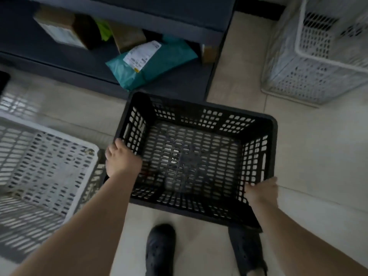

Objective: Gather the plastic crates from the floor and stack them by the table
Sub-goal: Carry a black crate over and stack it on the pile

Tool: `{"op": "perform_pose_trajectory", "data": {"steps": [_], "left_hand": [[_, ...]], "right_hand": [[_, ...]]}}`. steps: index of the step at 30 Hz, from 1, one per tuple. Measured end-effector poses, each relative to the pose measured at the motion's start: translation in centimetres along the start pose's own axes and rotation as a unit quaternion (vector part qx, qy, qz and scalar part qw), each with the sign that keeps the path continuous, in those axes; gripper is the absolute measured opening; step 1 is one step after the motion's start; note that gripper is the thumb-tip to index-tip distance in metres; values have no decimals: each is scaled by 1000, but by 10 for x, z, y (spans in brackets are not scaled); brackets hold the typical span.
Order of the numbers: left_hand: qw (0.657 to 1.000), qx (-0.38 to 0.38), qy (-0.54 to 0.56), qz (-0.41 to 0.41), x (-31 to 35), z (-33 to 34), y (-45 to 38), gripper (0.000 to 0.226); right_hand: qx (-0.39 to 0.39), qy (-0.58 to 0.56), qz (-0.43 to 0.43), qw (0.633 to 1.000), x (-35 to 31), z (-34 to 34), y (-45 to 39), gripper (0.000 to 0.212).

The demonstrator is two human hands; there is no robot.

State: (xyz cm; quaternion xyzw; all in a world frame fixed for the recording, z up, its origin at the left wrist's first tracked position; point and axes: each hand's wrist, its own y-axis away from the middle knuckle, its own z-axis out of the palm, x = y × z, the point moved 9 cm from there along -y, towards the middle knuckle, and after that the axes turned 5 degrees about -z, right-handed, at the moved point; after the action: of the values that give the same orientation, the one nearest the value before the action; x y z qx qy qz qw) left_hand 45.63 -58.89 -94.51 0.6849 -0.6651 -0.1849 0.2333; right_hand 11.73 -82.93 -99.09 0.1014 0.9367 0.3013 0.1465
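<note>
A black slotted plastic crate [199,154] is in front of me above the tiled floor, mouth up and empty. My left hand [121,158] grips its left rim. My right hand [261,191] grips the rim at the near right corner. A white slotted crate [45,166] lies on the floor at the left, touching the black one's left side. Another white crate [318,56] stands at the far right; whether it is one crate or a stack I cannot tell.
A dark low shelf unit [59,62] runs along the back, holding cardboard boxes [61,28] and a teal mailer bag [153,62]. My two dark shoes [160,250] stand on the pale tiles just behind the black crate.
</note>
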Motion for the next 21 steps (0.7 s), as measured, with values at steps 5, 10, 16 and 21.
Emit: {"op": "perform_pose_trajectory", "data": {"steps": [5,10,16,21], "left_hand": [[999,-15,-48,-2,0,17,-42,87],[997,-21,-36,-58,-14,8,-70,60],[999,1,-47,8,-15,-21,-38,27],[995,-30,-82,55,8,-62,31,17]], "right_hand": [[67,23,35,997,8,-5,-16,54],[35,-8,10,999,15,-19,-36,17],[10,59,5,998,33,-61,-14,11],[-29,131,26,991,59,-141,23,11]]}}
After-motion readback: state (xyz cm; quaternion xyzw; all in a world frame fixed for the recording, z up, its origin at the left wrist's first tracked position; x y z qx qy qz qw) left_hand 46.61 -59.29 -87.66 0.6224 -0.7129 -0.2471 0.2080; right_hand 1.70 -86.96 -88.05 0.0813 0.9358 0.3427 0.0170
